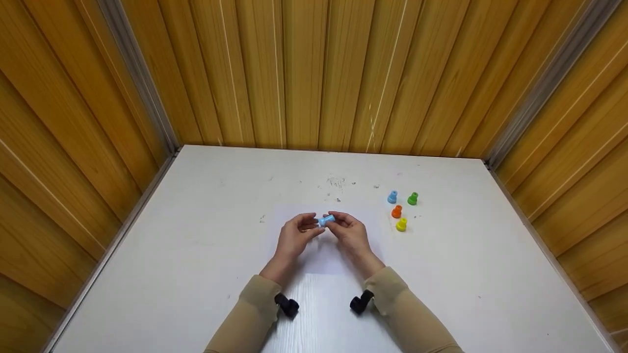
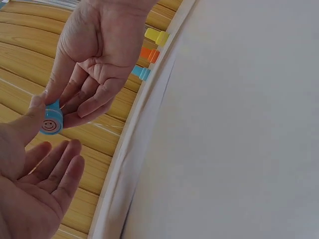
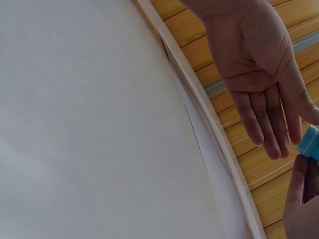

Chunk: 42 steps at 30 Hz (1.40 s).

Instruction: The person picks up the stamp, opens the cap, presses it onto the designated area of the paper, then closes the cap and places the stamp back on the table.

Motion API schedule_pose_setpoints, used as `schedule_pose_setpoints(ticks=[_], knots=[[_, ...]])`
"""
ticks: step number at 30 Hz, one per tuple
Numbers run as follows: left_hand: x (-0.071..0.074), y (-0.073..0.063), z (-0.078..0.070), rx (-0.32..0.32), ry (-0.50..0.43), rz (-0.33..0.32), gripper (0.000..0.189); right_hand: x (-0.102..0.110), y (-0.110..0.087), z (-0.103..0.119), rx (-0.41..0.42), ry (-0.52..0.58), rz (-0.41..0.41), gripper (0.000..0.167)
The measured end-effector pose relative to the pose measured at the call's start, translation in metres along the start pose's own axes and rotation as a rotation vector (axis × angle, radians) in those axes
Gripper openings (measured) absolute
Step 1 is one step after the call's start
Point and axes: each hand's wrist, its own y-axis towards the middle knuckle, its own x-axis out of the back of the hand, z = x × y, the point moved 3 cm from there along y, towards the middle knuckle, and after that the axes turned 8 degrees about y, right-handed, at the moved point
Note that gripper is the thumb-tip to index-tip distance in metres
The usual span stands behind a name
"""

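A small light-blue toy stamp (image 1: 326, 220) is up between both hands, above a white paper sheet. My right hand (image 1: 354, 236) pinches it by its narrow handle between thumb and fingers. In the left wrist view the round end of the stamp (image 2: 51, 123) shows a red smiley face. My left hand (image 1: 293, 238) is close beside that end, its fingers extended and apart from the stamp. The left thumb comes very near the stamp; whether it touches cannot be told. The right wrist view shows only part of the stamp (image 3: 310, 143) at its edge.
To the right on the white table (image 1: 171, 235) stand a light-blue stamp (image 1: 392, 197), a green stamp (image 1: 413, 198), an orange stamp (image 1: 397, 212) and a yellow stamp (image 1: 402, 225). The paper sheet (image 1: 319, 260) lies under the hands. Wood-look panels (image 1: 304, 73) wall the table.
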Motion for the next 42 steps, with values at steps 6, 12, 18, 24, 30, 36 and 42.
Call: schedule_pose_setpoints(ticks=[6,12,18,24,30,36,42], knots=[[0.014,0.001,0.004,0.087,0.367,0.061,0.073,0.001,0.001,0.000,-0.021,0.025,-0.025,0.032],[0.015,0.000,0.010,0.137,0.646,0.233,0.099,0.002,0.002,-0.002,-0.039,0.030,-0.033,0.032],[0.014,-0.003,0.014,0.172,0.708,0.300,0.104,0.002,0.001,-0.003,-0.037,0.058,-0.019,0.034],[0.013,-0.003,0.015,0.175,0.754,0.313,0.104,0.004,0.003,0.002,-0.030,0.036,-0.019,0.035],[0.012,-0.004,0.016,0.210,0.750,0.312,0.105,0.012,0.004,0.017,-0.035,-0.011,-0.017,0.035],[0.013,-0.004,0.016,0.190,0.766,0.318,0.106,0.030,0.005,0.049,0.003,-0.052,-0.014,0.038],[0.014,-0.006,0.016,0.181,0.772,0.320,0.106,0.067,0.011,0.085,0.146,-0.185,0.016,0.039]])
